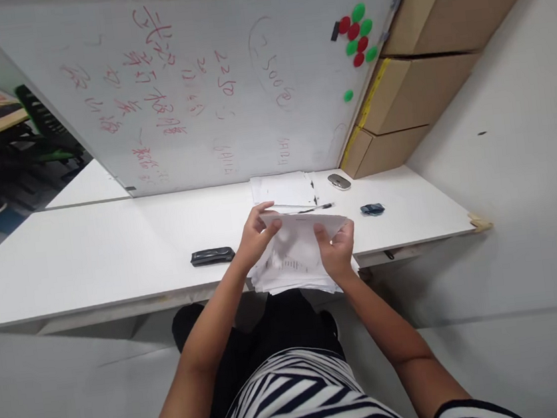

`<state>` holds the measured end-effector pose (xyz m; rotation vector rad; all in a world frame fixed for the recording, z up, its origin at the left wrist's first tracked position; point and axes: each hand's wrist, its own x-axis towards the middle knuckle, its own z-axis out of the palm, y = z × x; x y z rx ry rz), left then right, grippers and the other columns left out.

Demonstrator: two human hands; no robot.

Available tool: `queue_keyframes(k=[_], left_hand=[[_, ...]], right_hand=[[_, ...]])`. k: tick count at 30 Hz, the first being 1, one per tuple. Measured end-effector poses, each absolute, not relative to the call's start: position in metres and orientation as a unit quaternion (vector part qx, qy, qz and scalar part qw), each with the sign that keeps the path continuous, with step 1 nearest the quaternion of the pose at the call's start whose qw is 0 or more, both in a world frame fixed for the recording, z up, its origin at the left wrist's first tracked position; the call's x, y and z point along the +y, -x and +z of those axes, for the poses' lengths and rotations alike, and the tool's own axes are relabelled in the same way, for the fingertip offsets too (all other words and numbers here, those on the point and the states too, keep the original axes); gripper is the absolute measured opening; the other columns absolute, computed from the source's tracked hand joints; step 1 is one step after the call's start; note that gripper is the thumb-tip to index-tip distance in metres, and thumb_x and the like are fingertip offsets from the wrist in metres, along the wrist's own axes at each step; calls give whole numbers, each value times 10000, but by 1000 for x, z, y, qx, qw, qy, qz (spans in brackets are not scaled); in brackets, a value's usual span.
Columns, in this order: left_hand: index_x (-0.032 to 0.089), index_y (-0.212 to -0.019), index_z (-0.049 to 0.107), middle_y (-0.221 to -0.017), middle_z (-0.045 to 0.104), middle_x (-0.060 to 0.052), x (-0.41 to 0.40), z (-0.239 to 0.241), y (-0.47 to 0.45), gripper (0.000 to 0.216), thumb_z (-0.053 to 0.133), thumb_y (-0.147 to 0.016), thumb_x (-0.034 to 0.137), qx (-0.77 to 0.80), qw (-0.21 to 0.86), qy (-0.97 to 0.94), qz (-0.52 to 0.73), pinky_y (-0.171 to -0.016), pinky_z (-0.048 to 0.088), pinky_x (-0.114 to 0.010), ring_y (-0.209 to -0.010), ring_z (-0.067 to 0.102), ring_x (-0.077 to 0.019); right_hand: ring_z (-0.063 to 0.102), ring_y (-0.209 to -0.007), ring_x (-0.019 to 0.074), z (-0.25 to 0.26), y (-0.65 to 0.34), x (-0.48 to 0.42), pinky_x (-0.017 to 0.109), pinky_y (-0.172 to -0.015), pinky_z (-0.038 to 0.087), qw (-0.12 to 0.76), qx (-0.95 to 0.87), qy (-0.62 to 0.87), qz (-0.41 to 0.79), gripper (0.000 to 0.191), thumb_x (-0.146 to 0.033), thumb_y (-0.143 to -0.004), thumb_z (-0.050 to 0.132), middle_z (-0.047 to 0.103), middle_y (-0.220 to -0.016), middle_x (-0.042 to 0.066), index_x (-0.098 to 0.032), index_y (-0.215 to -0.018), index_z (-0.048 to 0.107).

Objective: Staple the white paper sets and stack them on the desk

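A stack of white printed papers (296, 254) is lifted off the front edge of the white table (87, 257). My left hand (256, 238) grips the stack's left upper corner with fingers curled over its top edge. On the right side, my right hand (337, 249) pinches the stack, thumb on top. Just behind the hands lies a second pile of white sheets (281, 190) with a pen (316, 208) along its near edge.
A black stapler-like object (212, 256) lies left of my hands. A grey mouse (339, 181) and a small dark clip (372, 209) sit to the right. A whiteboard (194, 84) with red writing and magnets leans behind, cardboard boxes (410, 86) beside it.
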<state>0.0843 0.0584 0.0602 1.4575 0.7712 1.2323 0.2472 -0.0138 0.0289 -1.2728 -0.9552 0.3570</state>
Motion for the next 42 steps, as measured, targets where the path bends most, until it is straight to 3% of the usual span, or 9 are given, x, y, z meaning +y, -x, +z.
queue_keyframes(k=[6, 10, 16, 19, 22, 24, 31, 37, 42], left_hand=[[210, -972, 663, -973, 682, -64, 44, 68, -91, 338, 697, -731, 444, 357, 491, -637, 475, -757, 496, -327, -898, 625, -203], [205, -923, 653, -943, 693, -52, 37, 84, -90, 329, 717, -711, 448, 360, 485, -553, 573, -768, 511, -339, -896, 637, -199], [250, -1111, 556, -1099, 658, -48, 32, 89, -92, 427, 624, -785, 518, 340, 509, -415, 673, -909, 496, -339, -1079, 599, -182], [255, -1162, 519, -1158, 636, -51, 23, 78, -106, 434, 579, -822, 519, 337, 536, -383, 672, -962, 476, -339, -1138, 571, -178], [243, -1135, 535, -1141, 638, -53, 19, 64, -110, 401, 623, -811, 463, 327, 554, -383, 663, -967, 469, -337, -1118, 581, -175], [242, -1104, 549, -1105, 646, -45, 22, 58, -99, 396, 682, -774, 415, 313, 542, -421, 657, -946, 476, -331, -1083, 596, -171], [264, -1206, 523, -1052, 660, -43, 41, 60, -38, 554, 749, -705, 329, 333, 417, -693, 485, -872, 509, -330, -972, 628, -170], [220, -1003, 668, -1035, 697, -59, 39, 43, -45, 330, 626, -786, 464, 426, 430, -722, 336, -799, 543, -366, -953, 647, -230], [222, -975, 684, -1059, 702, -41, 34, 32, -48, 331, 601, -797, 489, 437, 429, -718, 331, -831, 533, -371, -983, 644, -237]], right_hand=[[563, -1100, 229, 40, -244, -19, 399, -944, 456, 703, -457, 522, 159, 535, -450, -822, 598, 557, -1158, 137, -211, -1236, 359], [510, -1201, 237, 52, -247, -21, 430, -1009, 408, 702, -493, 495, 139, 693, -445, -823, 602, 489, -1282, 146, -258, -1371, 220], [515, -1195, 230, 36, -248, -28, 414, -954, 456, 689, -454, 499, 266, 688, -496, -805, 610, 515, -1297, 135, -253, -1374, 309], [637, -877, 212, 31, -244, -38, 334, -779, 523, 649, -435, 527, 335, 438, -548, -780, 617, 672, -872, 61, -181, -1018, 616], [601, -607, 187, 34, -248, -49, 297, -648, 511, 603, -385, 632, 297, 439, -542, -729, 672, 551, -493, 2, -177, -515, 557], [623, -646, 210, 37, -257, -53, 309, -679, 515, 593, -356, 671, 268, 446, -525, -710, 692, 588, -504, 20, -181, -464, 548], [659, -920, 249, 37, -299, -54, 372, -871, 493, 608, -371, 653, 257, 334, -472, -715, 702, 738, -872, 70, -159, -832, 711], [665, -899, 274, 24, -300, -52, 378, -811, 507, 503, -435, 674, 321, 395, -494, -715, 690, 736, -927, 90, -141, -891, 712], [642, -1005, 260, 14, -291, -55, 388, -878, 482, 525, -474, 652, 274, 407, -465, -794, 618, 710, -1071, 95, -155, -1051, 680]])
